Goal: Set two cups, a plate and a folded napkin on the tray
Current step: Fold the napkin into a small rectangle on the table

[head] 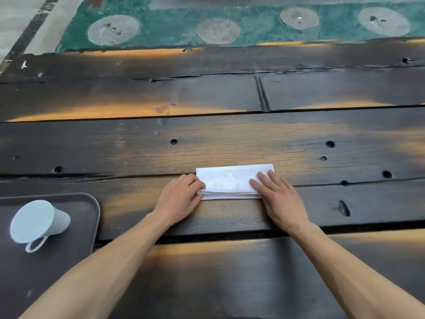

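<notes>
A white napkin [230, 180], folded into a long rectangle, lies on the dark wooden table in the middle of the view. My left hand [180, 199] pinches the napkin's left end between fingers and thumb. My right hand [279, 199] lies flat with fingers spread on its right end, pressing it down. A dark brown tray [88, 217] sits at the lower left. One white cup [38, 223] with a handle stands on the tray, seen tilted by the wide lens. No second cup and no plate are in view.
The table [230, 139] is made of dark planks with cracks, gaps and knot holes. Beyond its far edge lies a green surface [174, 24] with pale round discs. Bare wood stretches between the tray and the napkin.
</notes>
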